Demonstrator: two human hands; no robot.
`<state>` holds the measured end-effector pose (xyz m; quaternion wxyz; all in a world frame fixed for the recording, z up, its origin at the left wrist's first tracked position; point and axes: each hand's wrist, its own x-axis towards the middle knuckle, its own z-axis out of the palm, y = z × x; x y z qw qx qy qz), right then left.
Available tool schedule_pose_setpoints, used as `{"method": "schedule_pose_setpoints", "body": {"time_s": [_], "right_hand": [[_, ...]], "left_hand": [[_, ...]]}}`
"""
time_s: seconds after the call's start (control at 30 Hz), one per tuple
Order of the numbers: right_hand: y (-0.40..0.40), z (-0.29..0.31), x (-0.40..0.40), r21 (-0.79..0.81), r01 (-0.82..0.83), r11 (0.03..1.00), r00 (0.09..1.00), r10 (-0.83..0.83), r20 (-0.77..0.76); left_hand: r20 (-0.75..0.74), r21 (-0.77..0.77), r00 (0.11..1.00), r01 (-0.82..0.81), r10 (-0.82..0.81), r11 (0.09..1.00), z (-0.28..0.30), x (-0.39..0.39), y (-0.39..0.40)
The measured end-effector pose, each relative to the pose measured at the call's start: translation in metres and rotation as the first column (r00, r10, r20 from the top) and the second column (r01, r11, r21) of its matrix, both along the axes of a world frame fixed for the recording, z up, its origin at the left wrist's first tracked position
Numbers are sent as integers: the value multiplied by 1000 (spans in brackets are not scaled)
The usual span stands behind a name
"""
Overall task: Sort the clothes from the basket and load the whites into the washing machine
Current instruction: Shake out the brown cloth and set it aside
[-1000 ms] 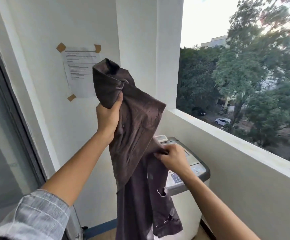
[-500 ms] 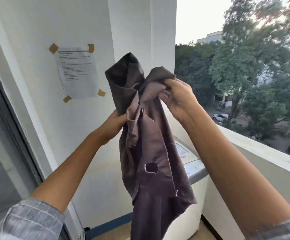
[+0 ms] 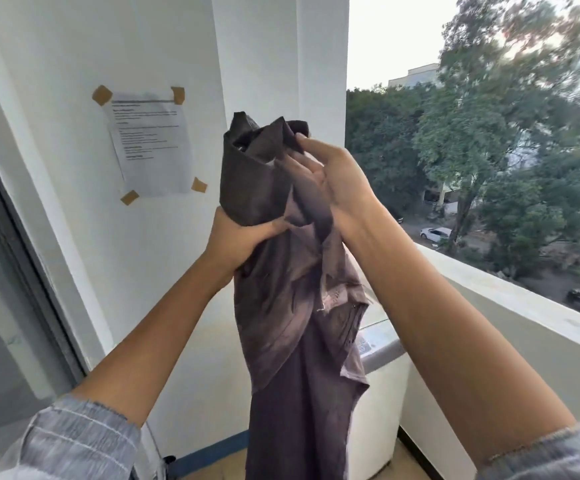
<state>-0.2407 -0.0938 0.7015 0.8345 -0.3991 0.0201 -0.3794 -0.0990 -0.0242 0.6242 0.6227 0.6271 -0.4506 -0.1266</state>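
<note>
Dark brown-purple garment (image 3: 281,278) held up at centre frame, bunched at the top, long tail hanging past the bottom edge. Left hand (image 3: 236,242) grips it mid-height, fingers curled round a thick fold, thumb across the front. Right hand (image 3: 330,181) sits higher, at the bunched top: fingertips pinch a ridge of cloth there, palm open toward the camera. Washing machine (image 3: 378,372) stands behind and below the cloth at lower centre-right, mostly hidden; only a grey lid corner and white side show. Basket not in view. Taped paper notice (image 3: 150,143) on the wall, upper left; balcony ledge (image 3: 510,296) runs along the right with trees and parked cars beyond. Judgement: this piece is dark, not a white, so it belongs in the set-aside pile. Risks: the hanging tail trails directly over the machine and could end up loaded by mistake; the right hand's pinch looks light, so the top could slip loose.
</note>
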Motion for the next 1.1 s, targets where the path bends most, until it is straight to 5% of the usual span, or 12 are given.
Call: {"method": "schedule_pose_setpoints", "body": {"time_s": [0.1, 0.17, 0.27, 0.33, 0.43, 0.53, 0.7, 0.9, 1.1], "right_hand": [[-1, -5, -9, -327, 178, 928, 956, -242, -164], [-1, -7, -18, -569, 288, 770, 845, -484, -227], [-3, -13, -29, -842, 29, 539, 623, -668, -407], [-9, -18, -27, -880, -137, 455, 446, -765, -465], [-11, -19, -22, -926, -90, 367, 331, -866, -375], [-12, -15, -17, -961, 63, 268, 430, -877, -217], [0, -2, -9, -791, 388, 473, 649, -750, -130], [16, 3, 3, -508, 507, 697, 786, -615, -59], [20, -2, 8, -443, 471, 763, 846, -533, -18]], "left_hand": [[-160, -42, 986, -50, 43, 998, -3, 8, -4], [-224, -55, 970, -115, 100, 992, -5, 12, -5], [-306, -166, 945, -170, 113, 971, -4, 18, -6], [-341, -202, 934, -182, 105, 962, -3, 21, -5], [-337, -226, 939, -148, 66, 963, -4, 21, -5], [-318, -259, 948, -49, -37, 965, -3, 19, -1], [-38, -155, 978, 198, -206, 968, 0, 12, 7], [186, 40, 971, 147, -152, 988, 6, 5, 9], [-189, -144, 981, -68, 40, 987, 8, 5, -3]]}}
